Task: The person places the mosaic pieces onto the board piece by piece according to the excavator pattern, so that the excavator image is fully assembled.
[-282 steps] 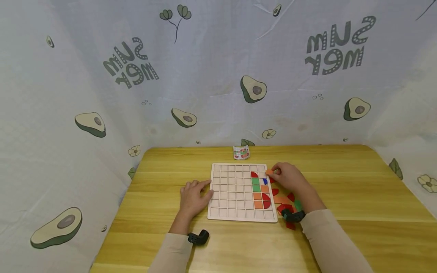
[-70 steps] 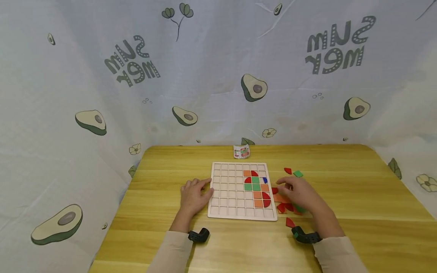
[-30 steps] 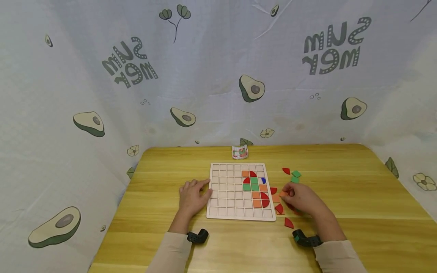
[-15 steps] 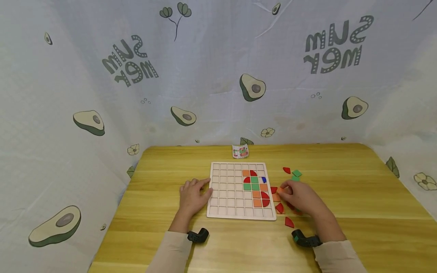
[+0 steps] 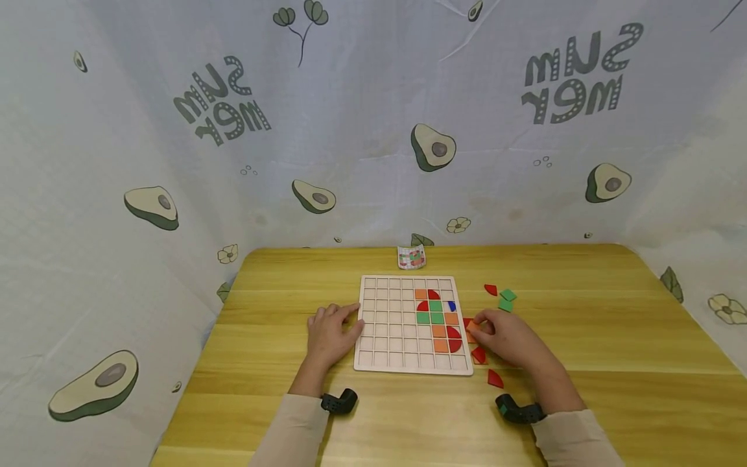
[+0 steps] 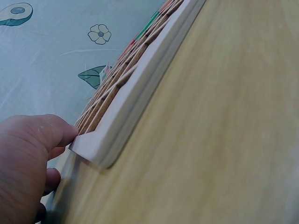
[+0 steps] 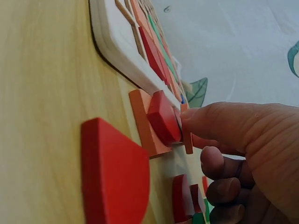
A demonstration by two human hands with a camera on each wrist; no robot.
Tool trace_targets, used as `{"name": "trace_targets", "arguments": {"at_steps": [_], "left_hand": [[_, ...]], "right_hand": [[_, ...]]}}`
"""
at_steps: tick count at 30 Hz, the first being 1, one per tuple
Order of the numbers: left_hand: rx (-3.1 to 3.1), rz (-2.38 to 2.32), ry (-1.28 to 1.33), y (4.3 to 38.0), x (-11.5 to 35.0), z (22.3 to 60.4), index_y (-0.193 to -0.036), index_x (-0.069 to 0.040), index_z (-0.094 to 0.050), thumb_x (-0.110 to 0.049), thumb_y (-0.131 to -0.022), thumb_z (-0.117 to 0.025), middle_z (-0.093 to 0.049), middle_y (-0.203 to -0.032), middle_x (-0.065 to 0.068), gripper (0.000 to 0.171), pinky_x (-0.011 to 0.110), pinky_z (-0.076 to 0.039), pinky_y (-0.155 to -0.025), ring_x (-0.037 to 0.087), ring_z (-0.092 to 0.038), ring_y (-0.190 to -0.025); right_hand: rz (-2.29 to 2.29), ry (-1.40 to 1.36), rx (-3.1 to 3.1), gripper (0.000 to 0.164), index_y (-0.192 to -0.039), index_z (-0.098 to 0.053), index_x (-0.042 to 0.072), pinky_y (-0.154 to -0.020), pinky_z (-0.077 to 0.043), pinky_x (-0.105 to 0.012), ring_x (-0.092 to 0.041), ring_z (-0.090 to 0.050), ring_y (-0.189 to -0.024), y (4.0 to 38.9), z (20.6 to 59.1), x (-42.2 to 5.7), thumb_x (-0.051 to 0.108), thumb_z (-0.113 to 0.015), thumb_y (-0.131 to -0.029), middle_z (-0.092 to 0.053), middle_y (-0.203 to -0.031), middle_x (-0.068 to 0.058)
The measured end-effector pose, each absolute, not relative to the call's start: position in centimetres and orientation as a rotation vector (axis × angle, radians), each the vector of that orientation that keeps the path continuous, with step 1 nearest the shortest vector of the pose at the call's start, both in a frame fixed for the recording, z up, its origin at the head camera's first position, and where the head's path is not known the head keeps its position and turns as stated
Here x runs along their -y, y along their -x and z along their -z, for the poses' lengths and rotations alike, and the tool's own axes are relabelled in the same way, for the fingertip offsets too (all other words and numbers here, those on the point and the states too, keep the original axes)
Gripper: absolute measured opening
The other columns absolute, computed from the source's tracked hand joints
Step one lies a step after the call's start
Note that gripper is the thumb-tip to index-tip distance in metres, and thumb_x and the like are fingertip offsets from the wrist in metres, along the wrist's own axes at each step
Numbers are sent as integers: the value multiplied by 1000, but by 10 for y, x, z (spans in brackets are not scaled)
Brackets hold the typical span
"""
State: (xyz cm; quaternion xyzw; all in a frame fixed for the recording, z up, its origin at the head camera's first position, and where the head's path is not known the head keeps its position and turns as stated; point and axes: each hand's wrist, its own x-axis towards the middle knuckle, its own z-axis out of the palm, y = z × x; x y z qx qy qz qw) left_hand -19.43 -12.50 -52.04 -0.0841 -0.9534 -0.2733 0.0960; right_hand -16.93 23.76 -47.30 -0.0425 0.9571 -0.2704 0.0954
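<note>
A pale wooden grid board (image 5: 388,347) lies on the table, with orange, green, red and blue tiles set in its right-hand cells. My left hand (image 5: 330,337) rests at the board's left edge, touching it with thumb and forefinger. In the left wrist view the thumb (image 6: 56,130) lies against the board's corner. Just off the right edge, my right hand (image 5: 510,338) pinches an orange tile (image 7: 187,133), seen edge-on in the right wrist view. Below that tile lie a red quarter-round tile (image 7: 163,119) and an orange tile (image 7: 142,123).
Loose red (image 5: 495,378) and green (image 5: 508,295) tiles lie right of the board; some are hidden under the right hand. Behind the board a small printed pattern card (image 5: 411,257) leans near the patterned cloth (image 5: 362,130). The wooden table (image 5: 280,279) extends around the board.
Since the oldest frame, an orange, a red and a green tile have joined the board. Over the last second my right hand has carried its orange tile left towards the board. My left hand stays put.
</note>
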Motion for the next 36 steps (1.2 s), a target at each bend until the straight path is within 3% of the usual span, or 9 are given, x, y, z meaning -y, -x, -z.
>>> {"name": "trace_targets", "arguments": {"at_steps": [14, 27, 32, 36], "left_hand": [[2829, 809, 247, 194, 124, 519, -131, -28, -70, -43, -93, -65, -64, -94, -2, 41, 41, -33, -82, 17, -47, -87], [2822, 813, 247, 193, 125, 517, -132, -27, -70, -43, -94, -66, -65, -96, -2, 41, 41, -34, -82, 18, -48, -88], [2831, 812, 229, 193, 124, 517, -131, -28, -71, -43, -93, -66, -64, -95, -2, 41, 41, -34, -83, 18, -48, -87], [2833, 816, 227, 193, 124, 517, -130, -28, -71, -43, -93, -67, -63, -92, -3, 41, 41, -34, -83, 17, -47, -86]], "right_hand": [[815, 166, -2859, 27, -110, -70, 7, -59, -41, -28, -15, -50, -68, 166, 465, -229, 30, -70, -96, -57, -75, 0], [751, 458, -2883, 21, -108, -72, 11, -59, -34, -24, -10, -44, -65, 159, 464, -174, 26, -75, -93, -49, -70, 5], [687, 498, -2909, 25, -113, -72, 11, -67, -39, -28, -11, -47, -74, 161, 472, -162, 26, -74, -94, -53, -78, 5], [664, 461, -2994, 31, -119, -72, 12, -73, -47, -32, -13, -52, -80, 162, 478, -161, 28, -75, -93, -64, -93, 1]]}}
